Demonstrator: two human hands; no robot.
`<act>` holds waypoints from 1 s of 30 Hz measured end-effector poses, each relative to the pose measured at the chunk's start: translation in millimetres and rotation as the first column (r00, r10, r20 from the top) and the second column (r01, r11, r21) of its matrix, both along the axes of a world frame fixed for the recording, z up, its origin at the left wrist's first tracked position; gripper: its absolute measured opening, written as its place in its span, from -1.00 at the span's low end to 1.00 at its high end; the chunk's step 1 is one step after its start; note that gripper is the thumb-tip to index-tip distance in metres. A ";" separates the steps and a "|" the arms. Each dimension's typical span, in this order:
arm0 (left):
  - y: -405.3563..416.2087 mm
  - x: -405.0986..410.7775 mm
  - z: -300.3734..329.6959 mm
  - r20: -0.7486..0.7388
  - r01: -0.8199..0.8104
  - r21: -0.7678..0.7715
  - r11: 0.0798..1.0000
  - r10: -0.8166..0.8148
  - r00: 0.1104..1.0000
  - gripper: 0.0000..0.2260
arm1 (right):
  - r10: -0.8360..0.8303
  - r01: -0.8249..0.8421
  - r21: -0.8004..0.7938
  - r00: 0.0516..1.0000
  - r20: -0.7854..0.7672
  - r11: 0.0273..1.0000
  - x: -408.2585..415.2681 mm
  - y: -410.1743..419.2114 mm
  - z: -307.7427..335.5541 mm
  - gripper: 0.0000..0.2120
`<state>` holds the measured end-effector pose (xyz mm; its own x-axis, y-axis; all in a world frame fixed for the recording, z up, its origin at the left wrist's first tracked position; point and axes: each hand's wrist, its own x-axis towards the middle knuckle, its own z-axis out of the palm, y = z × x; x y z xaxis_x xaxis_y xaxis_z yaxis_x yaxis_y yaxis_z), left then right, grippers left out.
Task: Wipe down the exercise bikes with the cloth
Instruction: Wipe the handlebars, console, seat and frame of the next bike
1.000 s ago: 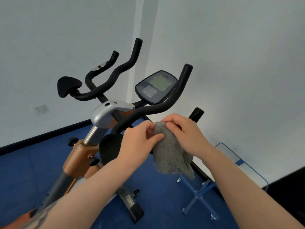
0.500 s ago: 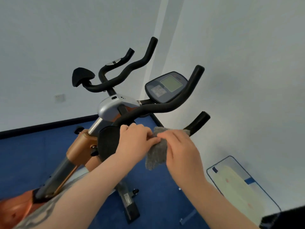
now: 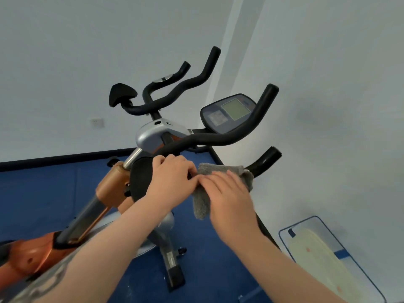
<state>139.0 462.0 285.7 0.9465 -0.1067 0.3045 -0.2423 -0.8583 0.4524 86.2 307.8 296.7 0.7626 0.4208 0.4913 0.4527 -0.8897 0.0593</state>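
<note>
Both hands (image 3: 172, 179) on grey cloth (image 3: 202, 201) (draped over handlebar (image 3: 218, 138)).

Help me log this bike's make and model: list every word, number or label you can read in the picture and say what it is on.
None can be read.
Console: screen blank, markings beside it too blurred.
Sticker on the front foot: print too small to read.
Wall socket: no text visible.
Grey cloth, bike frame: no lettering shows.
</note>
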 end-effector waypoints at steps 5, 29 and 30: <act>5.2 -7.8 2.4 0.064 -0.031 -0.057 0.998 0.035 0.997 -0.81 | -0.099 0.101 0.014 0.992 -0.084 0.995 10.0 -3.6 -10.4 -0.62; -2.8 -7.3 0.5 -0.062 0.338 0.180 0.924 -0.333 0.941 -0.79 | -0.168 0.120 0.196 0.952 0.255 0.973 44.3 -45.3 -29.8 -0.64; -6.7 -6.6 2.2 -0.075 0.341 0.152 0.928 -0.334 0.940 -0.77 | -0.113 0.072 0.161 0.959 0.260 0.984 43.4 -41.4 -32.3 -0.64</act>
<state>132.4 455.2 287.9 0.8587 -0.4659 0.2133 -0.5122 -0.7914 0.3335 129.6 266.4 264.5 0.6272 0.2615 0.7337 0.3540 -0.9347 0.0306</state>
